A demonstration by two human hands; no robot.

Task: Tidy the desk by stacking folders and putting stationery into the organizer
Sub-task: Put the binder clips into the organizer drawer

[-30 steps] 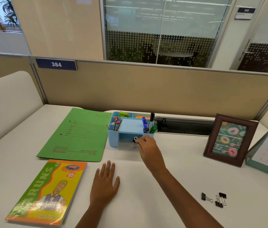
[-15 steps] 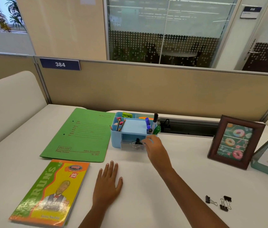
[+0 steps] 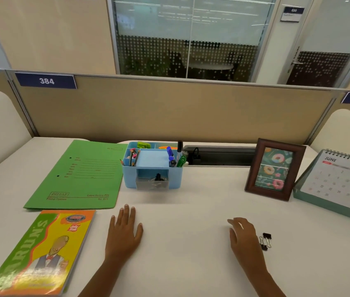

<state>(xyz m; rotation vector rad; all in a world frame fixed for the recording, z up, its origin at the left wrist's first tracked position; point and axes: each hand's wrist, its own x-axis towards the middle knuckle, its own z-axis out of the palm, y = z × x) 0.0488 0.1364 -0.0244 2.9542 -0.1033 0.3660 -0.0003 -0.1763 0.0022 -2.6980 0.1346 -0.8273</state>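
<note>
- At the near right of the desk point(image 3: 191, 211), the right hand point(image 3: 243, 237) has its fingers loosely bent and holds nothing visible; the grip is wide.
- One second ago this hand was at the organizer point(image 3: 131, 179). It now lies just beside the loose clips point(image 3: 265, 241). Contact with them cannot be confirmed.
- Two black loose clips are visible. The spot where another lay earlier is now covered by the right hand, so the count cannot be confirmed.
- The left hand point(image 3: 123, 234) lies flat, palm down, with straight fingers. It holds nothing and is in the same place as before.
- The drawer clip point(image 3: 158, 177) sits in the clear drawer point(image 3: 146, 185) at the organizer front, with no hand on it. Judgement: that delivery is complete.
- The drawer stands pulled out. Judgement: it is ready to receive more clips.
- Judgement: the current step is the pickup of the loose clips. They are small with thin wire handles, so a fingertip pinch is required.
- Pens and markers stand in the upper compartments of the organizer.
- The folder point(image 3: 77, 174) lies flat just left of the organizer. The book point(image 3: 38, 251) lies nearer, beside the folder and not on it. Judgement: stacking is not yet done.
- The frame point(image 3: 274, 168) and calendar point(image 3: 337, 181) stand at the right, apart from the work.
</note>
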